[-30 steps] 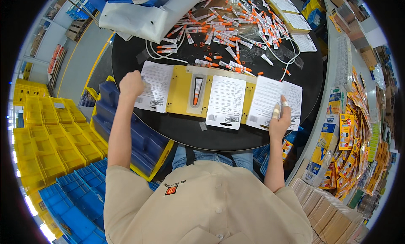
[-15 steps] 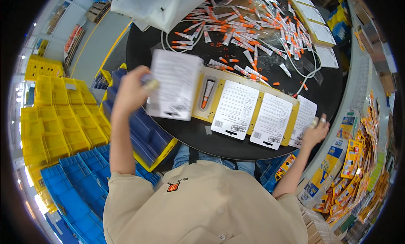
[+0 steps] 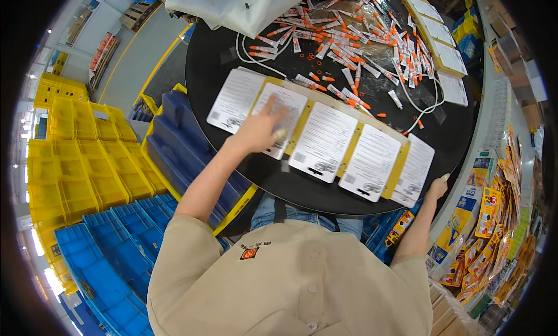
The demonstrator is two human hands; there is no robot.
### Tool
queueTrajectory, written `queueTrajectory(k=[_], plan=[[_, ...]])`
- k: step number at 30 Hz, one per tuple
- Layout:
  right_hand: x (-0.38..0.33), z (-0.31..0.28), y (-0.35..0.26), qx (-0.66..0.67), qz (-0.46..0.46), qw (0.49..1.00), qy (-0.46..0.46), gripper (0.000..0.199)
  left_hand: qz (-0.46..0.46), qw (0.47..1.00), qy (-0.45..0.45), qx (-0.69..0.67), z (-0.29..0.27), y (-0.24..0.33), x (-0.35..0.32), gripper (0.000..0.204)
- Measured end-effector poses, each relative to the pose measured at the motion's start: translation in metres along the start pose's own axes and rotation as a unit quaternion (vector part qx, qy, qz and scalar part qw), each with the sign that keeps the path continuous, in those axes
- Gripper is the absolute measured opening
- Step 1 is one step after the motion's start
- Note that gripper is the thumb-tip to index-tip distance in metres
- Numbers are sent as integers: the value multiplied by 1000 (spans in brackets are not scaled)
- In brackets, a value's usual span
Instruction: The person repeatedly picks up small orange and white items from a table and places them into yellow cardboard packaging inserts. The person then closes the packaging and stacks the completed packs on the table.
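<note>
A row of white printed blister cards lies face down along a yellow slotted tray (image 3: 300,128) on the round black table. My left hand (image 3: 261,127) lies with fingers spread on the second card from the left (image 3: 294,106), over the slot; its fingers are slightly blurred. Left of it is another white card (image 3: 237,100). Two more, a middle card (image 3: 324,139) and a card to its right (image 3: 372,161), cover other slots. Beside the right-end card (image 3: 415,167), my right hand (image 3: 439,188) is curled at the table's rim (image 3: 450,173), its fingers partly hidden.
Many small white tubes with orange caps (image 3: 343,42) lie heaped beyond the tray, among loose orange rings and a white cord (image 3: 427,106). A second tray of cards (image 3: 439,36) stands far right. Blue bins (image 3: 110,266) and yellow crates (image 3: 81,173) are at left, packaged goods (image 3: 488,217) at right.
My left hand has brought a card from the left onto the tray, covering the slot where a tube showed. My right hand has drawn back from the end card to the table's rim.
</note>
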State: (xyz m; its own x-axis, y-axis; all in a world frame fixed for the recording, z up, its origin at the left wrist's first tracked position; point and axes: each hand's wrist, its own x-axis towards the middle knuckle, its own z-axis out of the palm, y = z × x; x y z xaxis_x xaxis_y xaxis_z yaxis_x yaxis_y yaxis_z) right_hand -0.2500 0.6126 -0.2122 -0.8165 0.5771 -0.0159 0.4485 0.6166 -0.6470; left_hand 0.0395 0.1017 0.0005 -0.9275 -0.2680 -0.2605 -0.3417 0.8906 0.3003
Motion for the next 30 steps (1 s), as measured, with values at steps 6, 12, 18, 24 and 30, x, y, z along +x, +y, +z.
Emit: queueTrajectory(k=[6,12,18,24,30], plan=[[-201,-9,48,9,-18,1000,3,54,65,996,-6,-56,4,-9,21,59],[-346,-110,-2,153,35,834,-530,30,28,963,218,-156,-20,-24,47,42],[-236,-94,-59,217,-246,936,-127,27,33,844,21,-535,45,42,-1,22],[-119,-25,-50,-9,-61,998,19,51,-28,915,82,-395,83,70,-36,14],[-185,-18,-5,221,102,967,-73,63,-152,875,215,-407,73,-32,-27,15]])
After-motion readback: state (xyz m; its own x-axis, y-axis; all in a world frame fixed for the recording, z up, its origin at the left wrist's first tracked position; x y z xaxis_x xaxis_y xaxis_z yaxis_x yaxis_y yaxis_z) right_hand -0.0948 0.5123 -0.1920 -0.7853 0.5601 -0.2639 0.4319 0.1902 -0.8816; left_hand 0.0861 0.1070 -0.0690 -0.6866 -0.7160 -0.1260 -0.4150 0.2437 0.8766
